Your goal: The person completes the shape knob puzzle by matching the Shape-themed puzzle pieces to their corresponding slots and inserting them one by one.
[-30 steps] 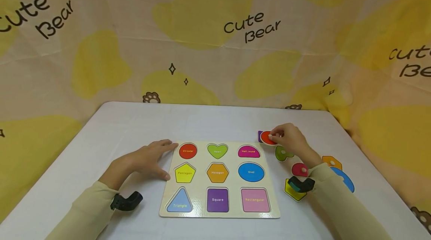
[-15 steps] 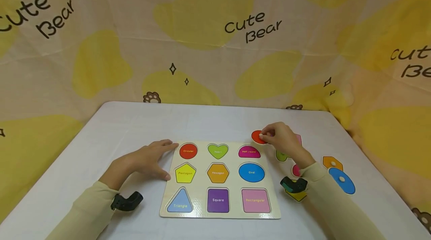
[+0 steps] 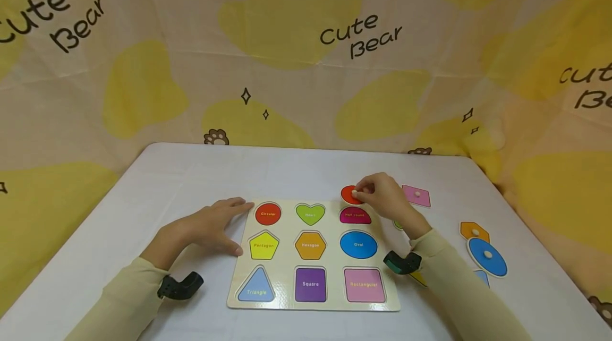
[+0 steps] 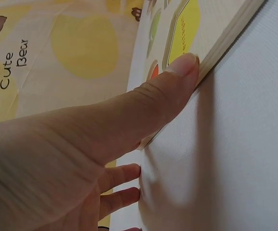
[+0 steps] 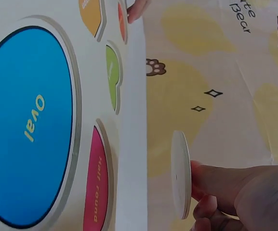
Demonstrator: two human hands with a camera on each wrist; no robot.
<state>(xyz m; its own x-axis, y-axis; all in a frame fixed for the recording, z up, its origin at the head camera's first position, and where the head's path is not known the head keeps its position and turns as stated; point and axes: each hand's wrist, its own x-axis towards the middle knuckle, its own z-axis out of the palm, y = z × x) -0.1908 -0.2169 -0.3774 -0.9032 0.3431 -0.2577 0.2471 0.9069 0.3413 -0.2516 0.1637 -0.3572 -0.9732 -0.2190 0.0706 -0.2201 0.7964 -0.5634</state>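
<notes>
A wooden shape puzzle board lies on the white table, with labelled recesses for a circle, heart, half round and other shapes. My left hand rests at the board's left edge, thumb on the rim; in the left wrist view the thumb touches the edge near the yellow pentagon recess. My right hand pinches the red circle piece by its knob, above the board's far right corner over the half round recess. From the right wrist, the circle piece shows its pale underside, raised off the table.
Right of the board lie a pink rectangle piece, an orange hexagon piece, a blue oval piece and a partly hidden light-blue piece. The right arm covers most of a yellow piece and a green one. A printed cloth hangs behind.
My right hand has carried the red circle piece leftward, from over the purple piece to above the half round recess. The pink rectangle piece has come into view. My left hand stays in place.
</notes>
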